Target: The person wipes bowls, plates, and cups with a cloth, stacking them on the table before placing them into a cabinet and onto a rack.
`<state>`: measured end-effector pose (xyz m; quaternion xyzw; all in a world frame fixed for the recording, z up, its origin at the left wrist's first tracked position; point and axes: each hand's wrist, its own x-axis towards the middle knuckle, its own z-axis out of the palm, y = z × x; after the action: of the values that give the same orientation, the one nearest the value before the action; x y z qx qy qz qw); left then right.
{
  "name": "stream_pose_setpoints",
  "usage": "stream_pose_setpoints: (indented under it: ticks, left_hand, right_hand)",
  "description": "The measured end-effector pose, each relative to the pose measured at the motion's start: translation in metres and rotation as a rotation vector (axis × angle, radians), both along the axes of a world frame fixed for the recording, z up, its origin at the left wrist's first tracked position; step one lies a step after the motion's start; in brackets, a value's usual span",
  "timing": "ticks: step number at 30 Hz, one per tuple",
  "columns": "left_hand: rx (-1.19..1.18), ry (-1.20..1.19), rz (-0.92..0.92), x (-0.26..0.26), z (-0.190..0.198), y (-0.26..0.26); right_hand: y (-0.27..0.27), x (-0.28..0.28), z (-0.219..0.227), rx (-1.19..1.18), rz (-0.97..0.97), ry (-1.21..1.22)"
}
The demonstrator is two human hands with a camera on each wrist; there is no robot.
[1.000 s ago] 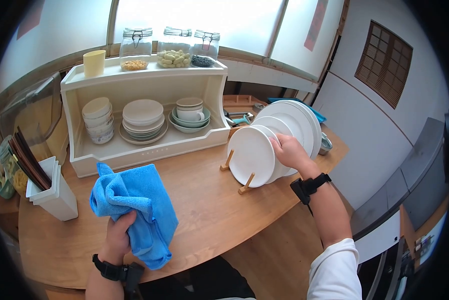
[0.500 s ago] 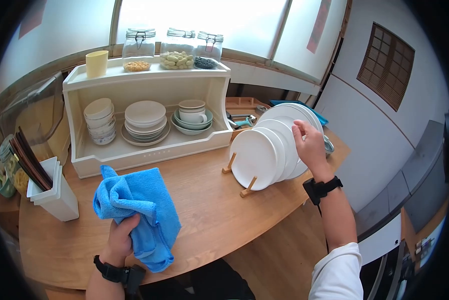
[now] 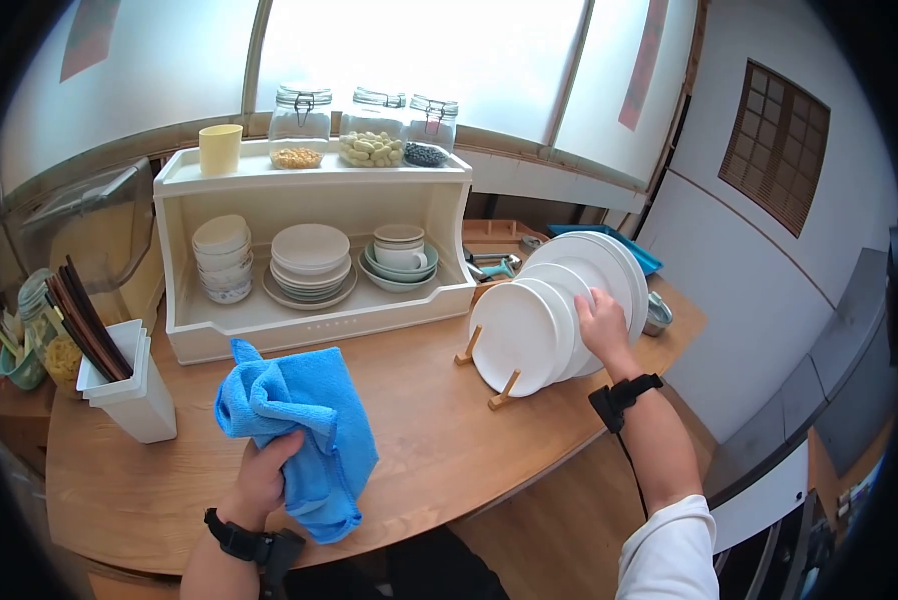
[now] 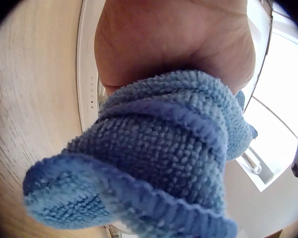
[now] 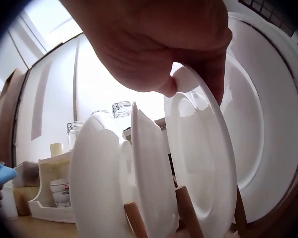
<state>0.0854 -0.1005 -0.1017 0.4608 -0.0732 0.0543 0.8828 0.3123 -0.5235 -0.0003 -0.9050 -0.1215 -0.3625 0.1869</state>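
My left hand (image 3: 267, 475) grips a bunched blue cloth (image 3: 304, 410) above the table's front left; the cloth fills most of the left wrist view. Over at the right, my right hand (image 3: 606, 328) pinches the top rim of a white plate (image 5: 196, 148), thumb on one face and fingers behind. That plate stands on edge in a wooden plate rack (image 3: 506, 392). Two smaller white plates (image 3: 514, 340) are upright in front of it. Larger white plates (image 5: 278, 129) stand just behind it.
A cream shelf (image 3: 319, 340) holds stacked bowls (image 3: 224, 250), plates and a cup, with glass jars (image 3: 372, 135) and a yellow cup (image 3: 220, 150) on top. A white holder (image 3: 139, 400) with dark chopsticks stands left. Behind the rack are a blue tray (image 3: 634, 250) and a metal container (image 3: 657, 315).
My right hand let go of the front plates' rims, lifted away, and came down on the rim of a plate farther back. The left hand keeps its hold on the cloth.
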Motion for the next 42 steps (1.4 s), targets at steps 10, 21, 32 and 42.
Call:
stream_pose_setpoints:
  ticks: [10,21,32,42]
  left_hand:
    - [-0.054,-0.012,0.019,-0.001,0.008,0.003]
    - [-0.036,0.042,0.069,-0.001,0.009,0.005]
    - [0.055,-0.008,0.572,-0.003,0.070,0.021]
    - [0.331,-0.045,0.603,-0.007,0.105,0.011]
  right_hand:
    - [-0.003,-0.020,0.067,0.010,0.056,-0.416]
    - [0.054,-0.094,0.127,0.685,0.532,-0.368]
    - [0.169,-0.107,0.016,1.096,1.067,0.594]
    - [0.225,-0.090,0.006,1.067,1.311,0.758]
